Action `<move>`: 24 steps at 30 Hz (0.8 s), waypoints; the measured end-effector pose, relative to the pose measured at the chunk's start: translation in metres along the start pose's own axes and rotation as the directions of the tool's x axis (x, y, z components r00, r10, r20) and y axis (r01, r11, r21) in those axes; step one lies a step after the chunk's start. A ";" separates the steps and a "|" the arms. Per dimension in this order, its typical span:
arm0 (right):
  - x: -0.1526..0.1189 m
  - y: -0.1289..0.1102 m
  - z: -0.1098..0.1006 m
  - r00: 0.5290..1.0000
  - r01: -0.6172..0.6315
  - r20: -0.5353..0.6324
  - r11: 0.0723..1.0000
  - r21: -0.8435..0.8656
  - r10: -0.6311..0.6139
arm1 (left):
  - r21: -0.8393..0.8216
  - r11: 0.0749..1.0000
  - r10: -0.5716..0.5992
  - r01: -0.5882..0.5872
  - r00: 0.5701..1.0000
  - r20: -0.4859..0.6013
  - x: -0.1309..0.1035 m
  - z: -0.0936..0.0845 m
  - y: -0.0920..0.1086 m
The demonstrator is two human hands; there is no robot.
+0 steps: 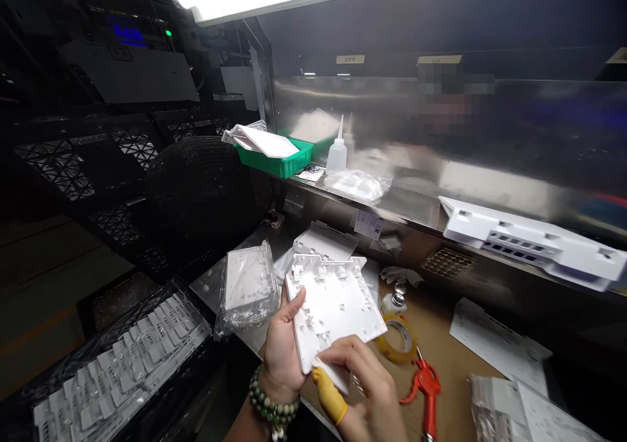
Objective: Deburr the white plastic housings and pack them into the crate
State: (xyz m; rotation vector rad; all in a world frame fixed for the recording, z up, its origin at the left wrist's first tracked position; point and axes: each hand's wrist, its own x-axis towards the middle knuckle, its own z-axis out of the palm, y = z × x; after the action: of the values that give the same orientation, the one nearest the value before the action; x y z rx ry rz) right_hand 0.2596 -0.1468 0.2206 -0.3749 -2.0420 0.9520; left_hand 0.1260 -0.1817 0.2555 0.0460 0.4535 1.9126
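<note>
A white plastic housing panel (340,305) is held up over the bench, its inner side with clips and ribs facing me. My left hand (285,341) grips it along the left edge, thumb on the front and the other fingers hidden behind. At the panel's lower edge, my right hand (367,380) is closed in a pinch, with a yellow finger cot (327,393) on the thumb. Whether a small piece also sits between those fingertips, I cannot tell. Another white panel (326,241) lies behind the held one.
Bagged panels (247,279) lie at left, above a tray of white parts (122,363). Right of my hands are yellow tape (399,337), a red air gun (428,390) and a metal-capped bottle (394,298). The shelf carries a green bin (279,164), a dropper bottle (337,155) and a white housing (533,243).
</note>
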 end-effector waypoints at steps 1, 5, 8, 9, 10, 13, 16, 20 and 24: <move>0.000 0.002 -0.004 1.000 0.007 0.019 1.000 -0.007 -0.006 | -0.018 1.000 0.019 -0.020 0.999 -0.044 0.000 -0.001 0.000; 0.001 -0.003 -0.003 1.000 0.000 0.017 1.000 0.029 0.000 | -0.012 0.995 0.098 -0.099 0.991 -0.086 -0.001 -0.003 -0.003; 0.002 -0.009 0.007 1.000 -0.002 -0.025 0.999 0.043 0.003 | -0.013 0.996 0.091 -0.091 0.996 0.007 0.001 -0.005 -0.003; 0.002 -0.008 0.007 1.000 0.003 -0.023 1.000 0.031 -0.002 | -0.012 0.997 0.073 -0.072 0.996 0.055 0.002 -0.007 -0.002; 0.003 -0.004 0.004 1.000 0.001 -0.014 1.000 0.018 -0.001 | -0.007 0.999 0.050 -0.049 0.993 0.108 0.003 -0.010 -0.001; 0.005 0.017 -0.026 0.996 -0.080 -0.045 0.997 0.001 0.080 | 0.026 1.000 -0.019 0.012 0.955 0.297 0.006 -0.022 0.010; 0.003 0.044 -0.070 0.936 -0.260 -0.252 0.965 -0.022 0.246 | 0.061 0.996 -0.079 0.058 0.888 0.452 0.004 -0.034 0.026; -0.003 0.063 -0.103 0.877 -0.362 -0.364 0.930 -0.066 0.315 | 0.055 0.993 -0.119 0.106 0.904 0.410 -0.005 -0.045 0.043; -0.004 0.062 -0.094 0.930 -0.298 -0.249 0.951 -0.083 0.270 | 0.021 0.994 -0.105 0.104 0.937 0.333 -0.010 -0.053 0.048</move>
State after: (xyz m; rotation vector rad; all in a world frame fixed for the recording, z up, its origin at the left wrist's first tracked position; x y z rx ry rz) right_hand 0.3316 -0.0610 0.2072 -0.8293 -1.8607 0.9088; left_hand 0.0738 -0.2209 0.2243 0.3370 0.2236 1.7554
